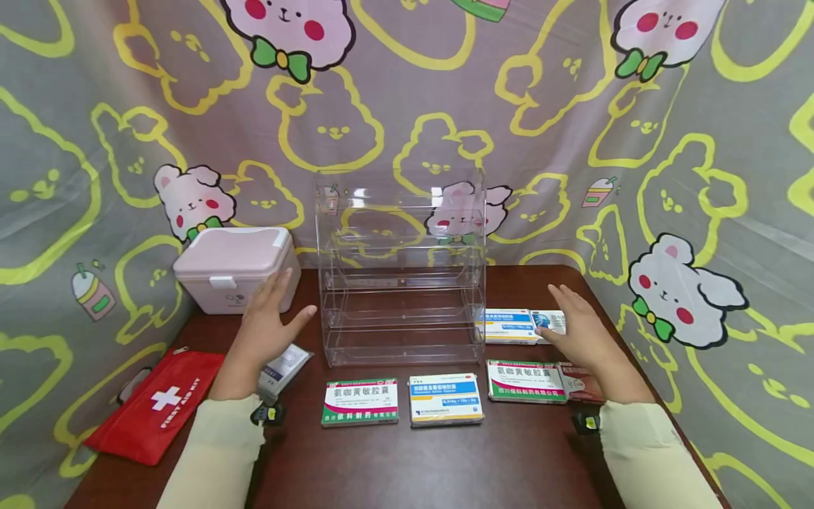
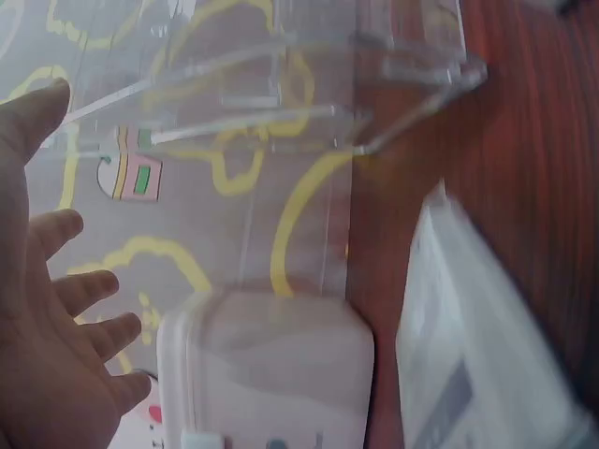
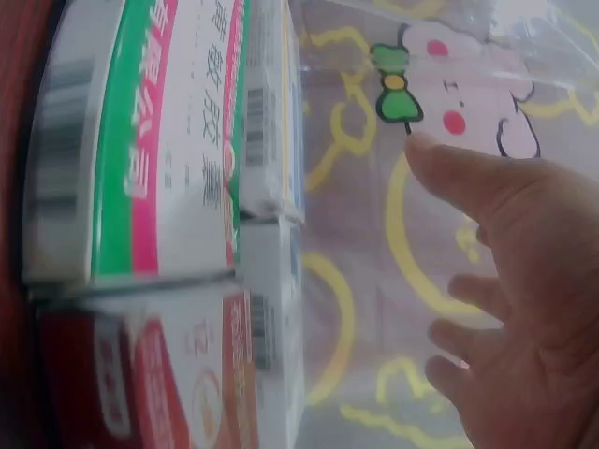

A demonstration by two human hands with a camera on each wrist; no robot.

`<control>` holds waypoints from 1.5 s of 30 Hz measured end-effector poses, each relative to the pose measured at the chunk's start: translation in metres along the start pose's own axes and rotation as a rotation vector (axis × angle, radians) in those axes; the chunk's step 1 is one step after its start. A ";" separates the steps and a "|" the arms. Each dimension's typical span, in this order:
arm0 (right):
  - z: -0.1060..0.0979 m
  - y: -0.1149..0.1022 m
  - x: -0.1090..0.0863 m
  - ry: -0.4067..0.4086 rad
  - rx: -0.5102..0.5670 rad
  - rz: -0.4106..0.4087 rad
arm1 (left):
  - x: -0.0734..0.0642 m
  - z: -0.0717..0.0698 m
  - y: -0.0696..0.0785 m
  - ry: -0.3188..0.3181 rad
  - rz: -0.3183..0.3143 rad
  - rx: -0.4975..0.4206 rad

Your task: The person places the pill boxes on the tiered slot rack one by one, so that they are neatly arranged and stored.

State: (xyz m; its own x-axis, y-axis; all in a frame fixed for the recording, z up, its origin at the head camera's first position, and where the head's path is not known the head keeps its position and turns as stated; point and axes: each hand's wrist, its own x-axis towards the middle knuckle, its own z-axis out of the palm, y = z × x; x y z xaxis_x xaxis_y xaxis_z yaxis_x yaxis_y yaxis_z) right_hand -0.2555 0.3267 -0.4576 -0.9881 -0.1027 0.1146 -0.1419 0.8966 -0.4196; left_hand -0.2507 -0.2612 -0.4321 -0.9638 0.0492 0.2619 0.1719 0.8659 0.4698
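My left hand (image 1: 270, 322) is raised with its fingers spread, between a pink lidded case (image 1: 225, 272) and a clear tiered acrylic rack (image 1: 402, 357). Below its wrist lies a white packet (image 1: 287, 366), partly hidden. On the other side my right hand (image 1: 580, 331) hovers with fingers extended, holding nothing. Under and beside it are a green-and-white medicine box (image 1: 525, 382), a red box (image 1: 580, 382) partly covered by the forearm, a blue-and-white box (image 1: 509, 327) and a smaller white box (image 1: 552, 322). The right wrist view shows the hand (image 3: 533, 290) apart from these boxes.
In front of the rack lie another green-and-white medicine box (image 1: 360, 403) and a blue-and-white medicine box (image 1: 446, 400). A red first aid pouch (image 1: 162, 406) rests at the left table edge. Patterned cloth (image 1: 407, 92) walls in the brown table (image 1: 407, 466) at the back and sides.
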 end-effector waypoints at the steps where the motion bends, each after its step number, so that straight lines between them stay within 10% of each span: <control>1: -0.001 0.004 -0.001 -0.009 0.004 0.009 | 0.001 0.002 0.003 -0.004 0.004 -0.028; 9: -0.006 0.032 -0.002 -0.086 0.059 0.110 | 0.004 0.020 0.028 0.029 -0.003 -0.272; 19: -0.008 0.063 0.012 -0.162 0.205 0.190 | 0.009 0.044 0.042 0.192 -0.104 -0.865; 45: 0.003 0.092 0.018 -0.229 0.104 0.178 | 0.005 0.080 0.032 0.247 -0.229 -1.174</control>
State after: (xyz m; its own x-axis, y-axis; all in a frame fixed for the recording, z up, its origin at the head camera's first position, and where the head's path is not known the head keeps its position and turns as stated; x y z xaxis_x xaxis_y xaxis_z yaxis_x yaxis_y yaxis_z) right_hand -0.2863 0.4064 -0.4965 -0.9839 -0.0528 -0.1705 0.0414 0.8617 -0.5058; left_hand -0.2661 -0.1930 -0.4835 -0.9533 -0.2520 0.1665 0.2061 -0.1399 0.9685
